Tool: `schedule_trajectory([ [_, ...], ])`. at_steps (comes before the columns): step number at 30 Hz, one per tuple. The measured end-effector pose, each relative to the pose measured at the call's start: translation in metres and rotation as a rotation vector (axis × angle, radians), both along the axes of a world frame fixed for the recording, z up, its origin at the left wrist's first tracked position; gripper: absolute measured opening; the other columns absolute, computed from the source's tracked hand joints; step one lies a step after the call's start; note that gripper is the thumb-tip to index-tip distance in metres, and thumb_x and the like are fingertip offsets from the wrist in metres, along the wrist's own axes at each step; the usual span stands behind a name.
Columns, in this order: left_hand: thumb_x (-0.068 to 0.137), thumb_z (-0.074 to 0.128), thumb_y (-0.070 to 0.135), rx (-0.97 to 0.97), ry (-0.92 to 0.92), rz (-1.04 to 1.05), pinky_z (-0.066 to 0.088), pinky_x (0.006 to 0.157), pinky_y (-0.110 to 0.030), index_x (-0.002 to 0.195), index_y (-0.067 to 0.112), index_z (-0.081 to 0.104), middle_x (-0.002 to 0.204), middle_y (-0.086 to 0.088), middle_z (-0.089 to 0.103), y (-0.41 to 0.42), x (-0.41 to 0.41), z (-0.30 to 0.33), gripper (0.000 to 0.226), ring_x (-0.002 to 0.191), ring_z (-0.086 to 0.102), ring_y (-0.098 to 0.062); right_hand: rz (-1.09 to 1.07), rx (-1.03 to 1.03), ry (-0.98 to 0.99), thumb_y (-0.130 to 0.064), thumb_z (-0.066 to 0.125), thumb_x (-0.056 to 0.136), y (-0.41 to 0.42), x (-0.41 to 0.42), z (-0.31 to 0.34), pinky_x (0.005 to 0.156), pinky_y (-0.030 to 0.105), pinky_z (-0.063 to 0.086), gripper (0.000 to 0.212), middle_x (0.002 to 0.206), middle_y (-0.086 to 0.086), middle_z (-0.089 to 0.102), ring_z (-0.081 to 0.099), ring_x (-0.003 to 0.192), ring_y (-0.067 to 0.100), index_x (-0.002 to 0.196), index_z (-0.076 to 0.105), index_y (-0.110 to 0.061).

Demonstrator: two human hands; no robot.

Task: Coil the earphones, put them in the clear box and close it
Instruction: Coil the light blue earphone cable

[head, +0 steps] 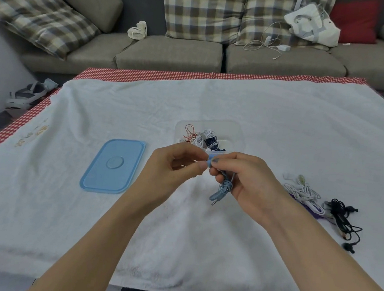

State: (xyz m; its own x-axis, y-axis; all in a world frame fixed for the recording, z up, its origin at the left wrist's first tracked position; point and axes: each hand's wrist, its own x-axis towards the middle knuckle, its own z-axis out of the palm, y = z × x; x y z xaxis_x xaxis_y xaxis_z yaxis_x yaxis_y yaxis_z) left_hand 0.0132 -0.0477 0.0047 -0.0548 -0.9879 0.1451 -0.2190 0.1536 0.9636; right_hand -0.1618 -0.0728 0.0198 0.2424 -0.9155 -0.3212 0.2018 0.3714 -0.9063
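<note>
Blue earphones hang plug-down, lengthwise vertical.

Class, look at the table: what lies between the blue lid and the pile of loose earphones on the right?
In the head view, both hands lie there: the left hand and right hand hold blue earphones over the white towel.

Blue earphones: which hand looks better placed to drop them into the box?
Probably right: the right hand already grips the blue earphones bundle, just before the clear box.
</note>
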Motion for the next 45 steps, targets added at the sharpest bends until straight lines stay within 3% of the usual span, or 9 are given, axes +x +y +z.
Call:
schedule_trajectory([
  [10,0.089,0.075,0.005,-0.026,0.092,-0.034,0.054,0.081,-0.021,0.092,0.014,0.077,0.091,0.0,0.079,0.006,-0.004,0.009,0.009,0.091,0.075,-0.014,0.073,0.198,-0.264,0.005,0.059,0.089,0.001,-0.007,0.01,0.052,0.013,0.049,0.011,0.07,0.007,0.065,0.059,0.058,0.009,0.091,0.069,0.004],
  [15,0.089,0.074,0.007,-0.056,0.103,-0.044,0.055,0.082,-0.022,0.094,0.015,0.076,0.093,0.0,0.078,0.007,-0.004,0.012,0.009,0.091,0.074,-0.015,0.072,0.281,-0.366,0.005,0.06,0.088,0.004,-0.006,0.011,0.051,0.013,0.051,0.022,0.076,0.011,0.065,0.061,0.058,0.01,0.11,0.067,0.009],
  [19,0.088,0.074,0.01,-0.058,0.103,-0.051,0.055,0.085,-0.024,0.097,0.012,0.076,0.097,-0.003,0.078,0.008,-0.005,0.012,0.01,0.095,0.074,-0.017,0.054,0.32,-0.424,0.005,0.059,0.088,0.004,-0.005,0.012,0.05,0.013,0.051,0.024,0.078,0.013,0.063,0.061,0.057,0.01,0.111,0.065,0.009],
  [23,0.083,0.076,0.02,-0.058,0.122,-0.057,0.055,0.086,-0.025,0.096,0.015,0.076,0.097,-0.003,0.078,0.01,-0.005,0.013,0.013,0.096,0.073,-0.018,0.038,0.301,-0.414,0.005,0.059,0.088,0.006,-0.004,0.013,0.05,0.013,0.05,0.016,0.071,0.011,0.064,0.061,0.057,0.01,0.103,0.066,0.007],
  [29,0.091,0.073,0.004,-0.071,0.089,-0.034,0.052,0.084,-0.027,0.093,0.014,0.074,0.094,-0.004,0.075,0.008,-0.004,0.008,0.01,0.094,0.072,-0.02,0.047,0.247,-0.347,0.005,0.06,0.088,0.008,0.001,0.011,0.051,0.013,0.05,0.012,0.071,0.008,0.063,0.059,0.062,0.01,0.094,0.07,0.006],
  [36,0.091,0.066,-0.006,-0.009,0.213,-0.014,0.052,0.081,-0.022,0.087,0.007,0.069,0.085,-0.004,0.073,0.005,-0.01,0.007,0.013,0.087,0.069,-0.015,0.04,0.195,-0.316,0.004,0.061,0.088,0.008,0.002,0.009,0.053,0.013,0.05,0.011,0.07,0.007,0.065,0.06,0.06,0.01,0.087,0.072,0.004],
  [41,0.081,0.067,0.009,0.079,0.314,-0.009,0.046,0.086,-0.033,0.082,0.011,0.067,0.082,-0.004,0.067,0.002,-0.013,0.006,0.002,0.085,0.059,-0.017,0.031,0.237,-0.369,0.005,0.061,0.087,0.007,0.004,0.008,0.051,0.013,0.049,0.013,0.074,0.01,0.064,0.06,0.06,0.01,0.084,0.073,0.004],
  [45,0.091,0.068,0.008,-0.046,0.164,0.037,0.05,0.086,-0.029,0.089,0.015,0.066,0.088,-0.001,0.069,0.007,-0.016,0.005,0.007,0.088,0.065,-0.016,0.016,0.304,-0.451,0.006,0.059,0.088,0.007,0.004,0.008,0.049,0.013,0.048,0.012,0.077,0.012,0.065,0.059,0.058,0.01,0.086,0.071,0.005],
])
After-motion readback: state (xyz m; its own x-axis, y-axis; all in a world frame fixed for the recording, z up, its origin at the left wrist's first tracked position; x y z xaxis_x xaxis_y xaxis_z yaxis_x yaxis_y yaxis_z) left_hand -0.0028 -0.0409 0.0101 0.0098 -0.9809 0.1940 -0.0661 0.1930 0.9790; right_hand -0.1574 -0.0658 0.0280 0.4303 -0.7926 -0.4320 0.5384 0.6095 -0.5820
